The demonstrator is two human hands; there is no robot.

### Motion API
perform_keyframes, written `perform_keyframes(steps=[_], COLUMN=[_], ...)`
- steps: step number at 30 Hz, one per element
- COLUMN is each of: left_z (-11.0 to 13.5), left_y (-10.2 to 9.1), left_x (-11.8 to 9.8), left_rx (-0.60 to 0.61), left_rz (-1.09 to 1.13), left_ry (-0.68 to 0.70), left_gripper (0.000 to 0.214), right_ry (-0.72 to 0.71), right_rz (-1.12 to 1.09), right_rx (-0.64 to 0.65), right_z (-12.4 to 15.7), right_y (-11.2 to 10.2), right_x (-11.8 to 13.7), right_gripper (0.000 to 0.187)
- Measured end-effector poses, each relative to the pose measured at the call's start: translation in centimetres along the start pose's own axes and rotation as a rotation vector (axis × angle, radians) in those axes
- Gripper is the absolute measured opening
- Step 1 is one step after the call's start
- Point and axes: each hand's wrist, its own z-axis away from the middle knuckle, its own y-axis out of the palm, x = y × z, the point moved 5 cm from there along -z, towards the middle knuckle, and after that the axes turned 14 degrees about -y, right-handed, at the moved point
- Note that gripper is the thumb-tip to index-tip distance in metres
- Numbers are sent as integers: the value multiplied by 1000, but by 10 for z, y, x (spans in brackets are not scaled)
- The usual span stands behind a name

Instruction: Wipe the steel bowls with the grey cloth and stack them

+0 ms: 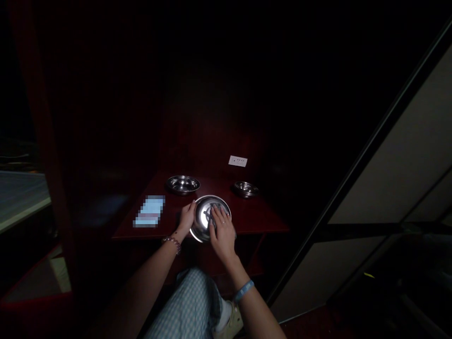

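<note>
A shiny metal bowl (202, 219) is tilted toward me at the table's front edge, its rounded underside seeming to face me. My left hand (186, 219) is closed on its left rim, with the thumb on the near side. My right hand (223, 230) lies over the bowl's right half, fingers stretched out flat on the metal. Beneath those fingertips is a dark grey patch; I cannot tell whether it is a cloth or a reflection. Behind, on the dark red table (176, 221), stand a wide metal bowl (182, 185) at left and smaller metal dishes (246, 189), apparently stacked, at right.
A bright, pixelated rectangle (149, 212) lies on the table's left side. On the back wall is a white socket plate (238, 161). Dark panels rise on both sides, and a pale partition (395, 155) slants along the right. My knee (190, 301) is below the table edge.
</note>
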Motion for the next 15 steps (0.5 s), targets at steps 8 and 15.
perform_keyframes(steps=[8, 15], left_z=[6, 7], left_y=[4, 5], left_x=[-3, -4], left_rx=[56, 67], left_rz=[-71, -108], left_ry=[49, 56], left_gripper=[51, 51], right_ry=[-359, -469], right_rz=[-128, -255], right_rx=[255, 362], right_z=[21, -6], right_y=[-4, -14], right_x=[13, 5], right_gripper=[54, 49])
